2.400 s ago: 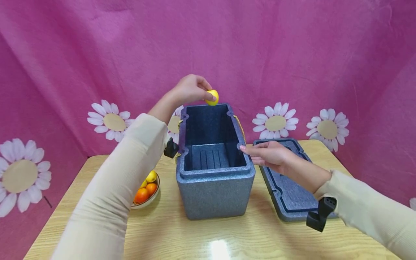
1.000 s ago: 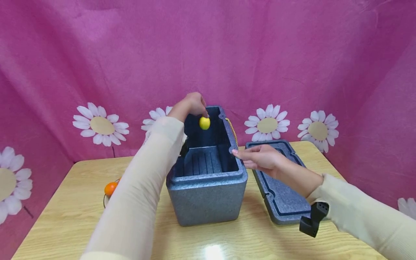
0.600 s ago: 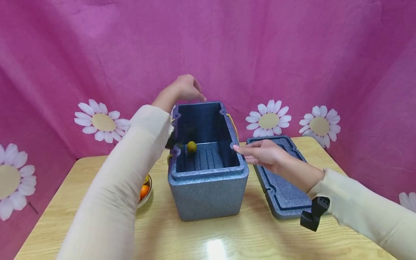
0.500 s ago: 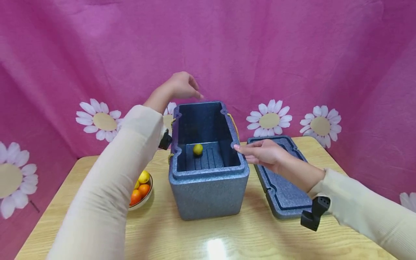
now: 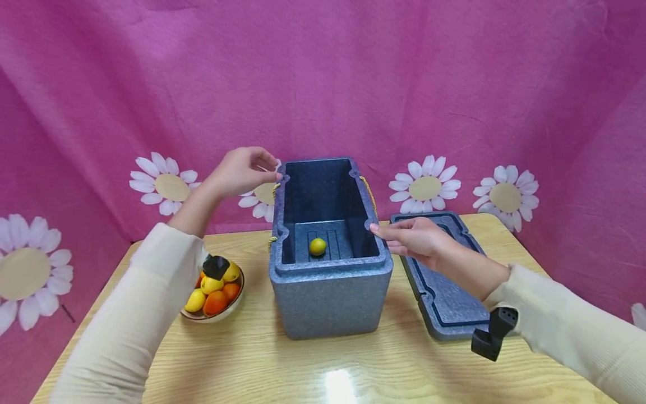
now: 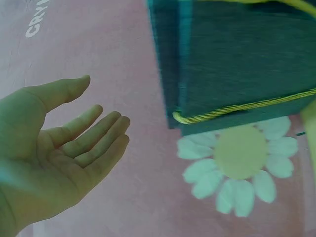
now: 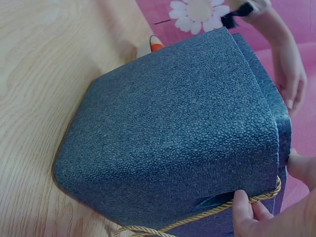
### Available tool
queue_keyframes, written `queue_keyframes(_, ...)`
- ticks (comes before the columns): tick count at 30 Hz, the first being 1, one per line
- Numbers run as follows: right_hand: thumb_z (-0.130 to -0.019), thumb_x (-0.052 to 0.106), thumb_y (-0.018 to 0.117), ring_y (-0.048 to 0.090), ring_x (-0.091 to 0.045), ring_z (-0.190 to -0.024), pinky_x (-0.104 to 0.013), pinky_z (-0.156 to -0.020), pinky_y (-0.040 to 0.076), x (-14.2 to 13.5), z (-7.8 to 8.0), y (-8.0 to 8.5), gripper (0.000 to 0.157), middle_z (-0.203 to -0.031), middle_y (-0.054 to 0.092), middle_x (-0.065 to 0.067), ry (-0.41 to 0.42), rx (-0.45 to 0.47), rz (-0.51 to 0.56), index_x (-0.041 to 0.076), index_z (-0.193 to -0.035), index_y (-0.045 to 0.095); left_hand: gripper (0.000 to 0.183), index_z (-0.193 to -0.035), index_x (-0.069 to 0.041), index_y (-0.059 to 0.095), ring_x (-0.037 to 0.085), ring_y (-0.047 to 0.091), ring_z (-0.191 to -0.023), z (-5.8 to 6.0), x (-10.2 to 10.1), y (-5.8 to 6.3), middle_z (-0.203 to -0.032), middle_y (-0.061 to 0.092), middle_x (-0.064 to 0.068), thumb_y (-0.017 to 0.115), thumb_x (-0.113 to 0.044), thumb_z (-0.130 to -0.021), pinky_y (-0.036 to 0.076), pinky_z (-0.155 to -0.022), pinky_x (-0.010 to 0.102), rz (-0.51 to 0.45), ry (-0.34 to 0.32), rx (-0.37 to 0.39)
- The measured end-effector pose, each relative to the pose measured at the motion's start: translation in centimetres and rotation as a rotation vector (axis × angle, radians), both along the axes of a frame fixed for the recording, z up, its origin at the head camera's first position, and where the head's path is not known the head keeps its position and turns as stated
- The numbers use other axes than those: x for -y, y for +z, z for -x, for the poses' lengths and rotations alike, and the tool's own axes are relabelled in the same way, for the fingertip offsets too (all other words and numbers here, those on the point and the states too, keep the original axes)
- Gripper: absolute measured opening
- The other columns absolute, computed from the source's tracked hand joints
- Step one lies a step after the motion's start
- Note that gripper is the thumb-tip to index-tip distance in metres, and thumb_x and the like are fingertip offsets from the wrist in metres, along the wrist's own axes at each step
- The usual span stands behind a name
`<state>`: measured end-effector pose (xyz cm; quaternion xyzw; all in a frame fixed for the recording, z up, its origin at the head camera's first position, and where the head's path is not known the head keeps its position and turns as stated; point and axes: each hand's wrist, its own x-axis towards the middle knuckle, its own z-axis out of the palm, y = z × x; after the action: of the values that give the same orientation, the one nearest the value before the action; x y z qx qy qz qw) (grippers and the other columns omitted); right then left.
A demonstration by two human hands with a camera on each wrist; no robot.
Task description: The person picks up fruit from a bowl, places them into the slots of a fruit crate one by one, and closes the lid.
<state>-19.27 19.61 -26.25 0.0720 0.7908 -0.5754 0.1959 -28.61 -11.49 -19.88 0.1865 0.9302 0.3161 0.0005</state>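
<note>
A dark grey foam box [image 5: 330, 306] with yellow rope handles stands lidless on the table. One lemon [image 5: 318, 247] lies on its ribbed floor. My left hand [image 5: 247, 171] hangs in the air by the far left corner of the box, holding nothing; the left wrist view shows its fingers loosely bent and apart from the box. My right hand [image 5: 419, 238] holds the right wall of the box, thumb on the rim and fingers on the outside, close to the yellow rope [image 7: 212, 212] in the right wrist view.
Left of the box, a bowl [image 5: 222, 314] holds several lemons and orange fruits, partly behind my left wrist camera. The grey lid [image 5: 454, 292] lies on the table to the right. A pink curtain [image 5: 323, 78] with daisies hangs behind the table.
My left hand carried the lemon over the box, let it go inside, then drew back to the left. The lemon rolled nearer on the box floor. The right hand stayed on the rim.
</note>
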Motion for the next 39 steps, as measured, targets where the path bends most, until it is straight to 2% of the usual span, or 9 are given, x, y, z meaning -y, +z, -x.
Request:
queue_keyframes(9,-0.094,0.044,0.061,0.042,-0.032,-0.143,-0.042,-0.12,0.032,-0.1,-0.2,-0.4,0.076,-0.156,0.038,-0.019,0.003,0.004,-0.017,-0.004,-0.148,0.036,0.035,-0.123,0.001,0.059,0.035,0.065,-0.114,-2.9,3.6,-4.3,-0.124,0.065,0.023,0.064,-0.016,-0.093,0.053,-0.098,0.048,-0.062,0.004,0.01)
queue_keyframes(19,-0.095,0.042,0.06,0.043,-0.032,-0.142,-0.04,-0.119,0.033,-0.1,-0.4,-0.4,0.073,-0.156,0.039,-0.018,0.012,-0.016,-0.017,-0.005,-0.147,0.038,0.035,-0.124,0.0,0.058,0.037,0.062,-0.114,-6.1,7.2,-8.6,-0.123,0.065,0.023,0.061,-0.021,-0.096,0.05,-0.101,0.051,-0.11,0.106,-0.039)
queue_keyframes(29,-0.094,0.045,0.06,0.043,-0.031,-0.142,-0.041,-0.12,0.032,0.0,-0.2,-0.3,0.076,-0.157,0.037,-0.018,0.007,-0.013,-0.032,-0.004,-0.148,0.036,0.034,-0.123,0.001,0.06,0.036,0.065,-0.107,-8.9,9.9,-11.9,-0.118,0.068,0.022,0.062,-0.019,-0.096,0.053,-0.093,0.048,-0.098,0.158,-0.074)
queue_keyframes(33,-0.095,0.043,0.059,0.041,-0.032,-0.143,-0.042,-0.121,0.031,0.0,-0.2,-0.3,0.074,-0.158,0.035,-0.018,0.008,-0.022,-0.015,-0.004,-0.147,0.037,0.034,-0.122,0.0,0.061,0.035,0.064,-0.108,-9.8,11.2,-12.8,-0.118,0.068,0.022,0.062,-0.021,-0.095,0.053,-0.089,0.032,-0.087,0.219,-0.08)
queue_keyframes(35,-0.095,0.042,0.059,0.041,-0.032,-0.143,-0.042,-0.121,0.03,0.0,-0.2,-0.4,0.074,-0.158,0.035,-0.018,0.012,-0.026,-0.007,-0.005,-0.147,0.037,0.034,-0.122,0.0,0.061,0.035,0.064,-0.109,-10.2,11.9,-13.2,-0.119,0.068,0.022,0.062,-0.022,-0.096,0.051,-0.088,0.028,-0.082,0.248,-0.072)
queue_keyframes(39,-0.096,0.041,0.059,0.04,-0.031,-0.144,-0.041,-0.12,0.031,0.0,-0.1,-0.5,0.073,-0.158,0.035,-0.017,0.011,-0.026,0.007,-0.005,-0.148,0.036,0.037,-0.124,0.001,0.06,0.039,0.063,-0.111,-10.7,13.2,-14.2,-0.121,0.066,0.025,0.062,-0.023,-0.095,0.052,-0.09,0.034,-0.085,0.281,-0.058)
